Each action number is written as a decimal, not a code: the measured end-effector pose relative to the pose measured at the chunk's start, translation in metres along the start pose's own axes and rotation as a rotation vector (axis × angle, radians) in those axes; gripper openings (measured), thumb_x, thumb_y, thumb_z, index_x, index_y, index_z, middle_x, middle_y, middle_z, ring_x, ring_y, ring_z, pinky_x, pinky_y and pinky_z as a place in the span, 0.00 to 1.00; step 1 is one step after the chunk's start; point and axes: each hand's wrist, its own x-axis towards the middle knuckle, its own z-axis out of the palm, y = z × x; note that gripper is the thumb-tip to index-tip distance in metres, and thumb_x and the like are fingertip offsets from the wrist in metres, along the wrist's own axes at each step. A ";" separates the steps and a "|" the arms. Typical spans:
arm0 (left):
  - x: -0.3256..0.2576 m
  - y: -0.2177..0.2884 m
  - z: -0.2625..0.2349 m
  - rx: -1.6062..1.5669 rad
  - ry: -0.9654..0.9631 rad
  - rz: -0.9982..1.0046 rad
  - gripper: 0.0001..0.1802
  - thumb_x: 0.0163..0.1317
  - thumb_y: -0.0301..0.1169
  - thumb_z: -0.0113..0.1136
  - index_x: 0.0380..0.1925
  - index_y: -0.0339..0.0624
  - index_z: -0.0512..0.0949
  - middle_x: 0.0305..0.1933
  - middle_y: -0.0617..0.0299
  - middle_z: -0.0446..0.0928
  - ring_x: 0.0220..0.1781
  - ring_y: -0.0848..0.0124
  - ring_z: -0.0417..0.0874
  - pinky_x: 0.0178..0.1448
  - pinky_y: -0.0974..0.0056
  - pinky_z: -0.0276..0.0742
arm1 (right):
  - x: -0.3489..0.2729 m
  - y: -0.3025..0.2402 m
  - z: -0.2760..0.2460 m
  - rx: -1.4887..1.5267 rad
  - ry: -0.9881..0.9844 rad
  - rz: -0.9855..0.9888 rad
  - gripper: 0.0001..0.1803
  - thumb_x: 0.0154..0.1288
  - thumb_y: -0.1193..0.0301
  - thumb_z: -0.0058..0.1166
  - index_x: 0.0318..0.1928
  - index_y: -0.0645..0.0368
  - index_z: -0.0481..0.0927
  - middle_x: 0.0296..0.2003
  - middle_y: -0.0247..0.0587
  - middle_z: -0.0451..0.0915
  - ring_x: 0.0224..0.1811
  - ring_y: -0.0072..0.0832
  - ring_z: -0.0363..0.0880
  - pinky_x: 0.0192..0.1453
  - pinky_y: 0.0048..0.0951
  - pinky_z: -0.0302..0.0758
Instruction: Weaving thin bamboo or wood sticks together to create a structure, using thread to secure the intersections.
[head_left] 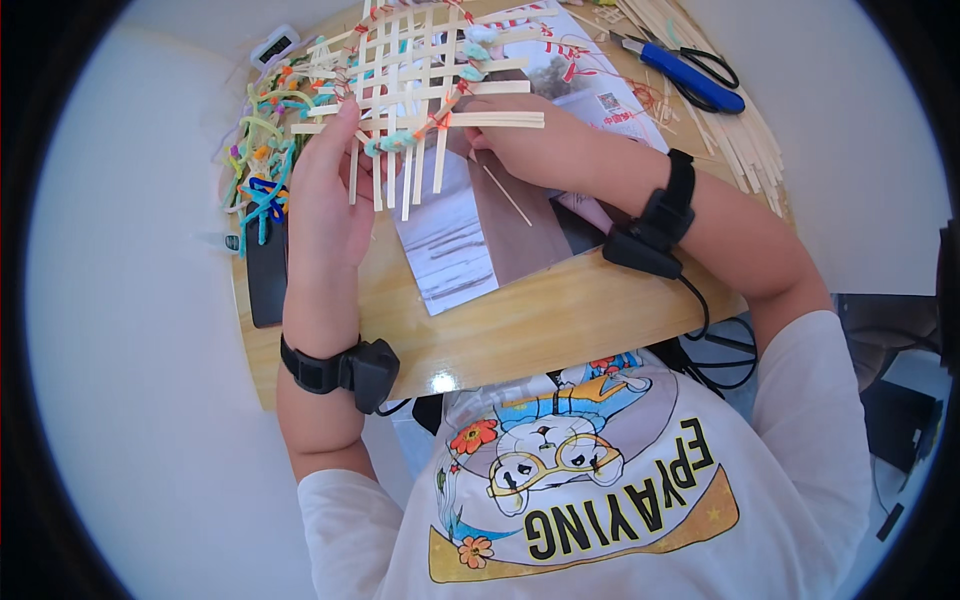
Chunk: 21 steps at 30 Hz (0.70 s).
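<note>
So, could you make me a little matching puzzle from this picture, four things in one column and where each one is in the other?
Things:
1. woven strips
2. blue-handled tool
3. fuzzy craft stems
4. black straps

Places:
A. fastened around both of the person's arms
B. held up in the left hand
C. on the far right part of the table
D. bunched in many colours at the table's left side

Right pairs: 1-B, 2-C, 3-D, 4-A.
</note>
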 end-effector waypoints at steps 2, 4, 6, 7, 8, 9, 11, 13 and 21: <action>0.000 0.000 0.003 -0.003 0.009 -0.008 0.22 0.78 0.40 0.52 0.59 0.33 0.75 0.52 0.55 0.85 0.48 0.70 0.88 0.50 0.64 0.86 | -0.004 -0.004 -0.019 -0.038 0.010 0.020 0.06 0.62 0.77 0.56 0.40 0.62 0.79 0.40 0.51 0.83 0.45 0.49 0.82 0.48 0.46 0.77; -0.002 0.000 0.008 -0.021 0.057 -0.011 0.18 0.76 0.39 0.55 0.53 0.36 0.79 0.47 0.61 0.85 0.44 0.76 0.86 0.45 0.69 0.83 | -0.016 -0.003 -0.044 -0.069 -0.068 0.201 0.09 0.60 0.80 0.57 0.42 0.61 0.78 0.42 0.51 0.83 0.47 0.49 0.82 0.49 0.46 0.76; -0.003 -0.002 0.013 -0.029 0.089 -0.010 0.16 0.76 0.39 0.56 0.48 0.37 0.81 0.44 0.63 0.86 0.41 0.80 0.84 0.43 0.71 0.80 | -0.028 0.004 -0.069 -0.197 -0.075 0.329 0.11 0.62 0.80 0.56 0.46 0.59 0.79 0.42 0.50 0.83 0.49 0.48 0.82 0.51 0.42 0.76; -0.004 -0.002 0.015 -0.024 0.095 -0.011 0.16 0.76 0.39 0.56 0.48 0.38 0.82 0.43 0.64 0.86 0.40 0.80 0.84 0.42 0.71 0.80 | -0.035 0.008 -0.078 -0.259 0.020 0.263 0.10 0.65 0.78 0.55 0.47 0.59 0.79 0.41 0.49 0.83 0.47 0.46 0.82 0.50 0.41 0.77; -0.005 -0.002 0.016 -0.015 0.088 0.001 0.15 0.76 0.39 0.56 0.47 0.38 0.82 0.42 0.64 0.86 0.39 0.80 0.84 0.42 0.72 0.80 | -0.040 0.012 -0.086 -0.320 0.116 0.197 0.10 0.69 0.76 0.54 0.49 0.60 0.80 0.40 0.47 0.82 0.44 0.45 0.81 0.49 0.39 0.77; -0.006 -0.003 0.017 -0.008 0.077 -0.003 0.16 0.76 0.40 0.56 0.46 0.38 0.82 0.41 0.64 0.85 0.37 0.80 0.83 0.41 0.72 0.79 | -0.044 0.015 -0.092 -0.376 0.199 0.209 0.09 0.73 0.74 0.53 0.50 0.61 0.80 0.39 0.46 0.82 0.42 0.43 0.81 0.48 0.37 0.78; -0.009 -0.003 0.017 0.012 0.028 0.011 0.16 0.76 0.41 0.57 0.44 0.39 0.83 0.38 0.65 0.85 0.35 0.81 0.82 0.39 0.73 0.78 | -0.053 0.018 -0.104 -0.222 0.223 0.286 0.11 0.72 0.73 0.54 0.52 0.59 0.81 0.38 0.46 0.83 0.42 0.40 0.82 0.48 0.36 0.78; -0.008 -0.002 0.015 0.057 0.020 0.026 0.16 0.76 0.42 0.58 0.43 0.39 0.83 0.36 0.66 0.84 0.33 0.81 0.81 0.38 0.73 0.77 | -0.058 0.018 -0.118 -0.107 0.289 0.276 0.13 0.70 0.70 0.59 0.52 0.60 0.83 0.37 0.44 0.83 0.38 0.35 0.82 0.45 0.34 0.78; -0.005 -0.009 0.016 0.131 0.157 0.028 0.15 0.75 0.44 0.60 0.39 0.44 0.82 0.33 0.72 0.81 0.30 0.83 0.76 0.35 0.75 0.72 | -0.081 0.015 -0.111 -0.122 -0.052 0.359 0.18 0.64 0.70 0.67 0.53 0.60 0.82 0.41 0.42 0.83 0.44 0.32 0.81 0.51 0.32 0.78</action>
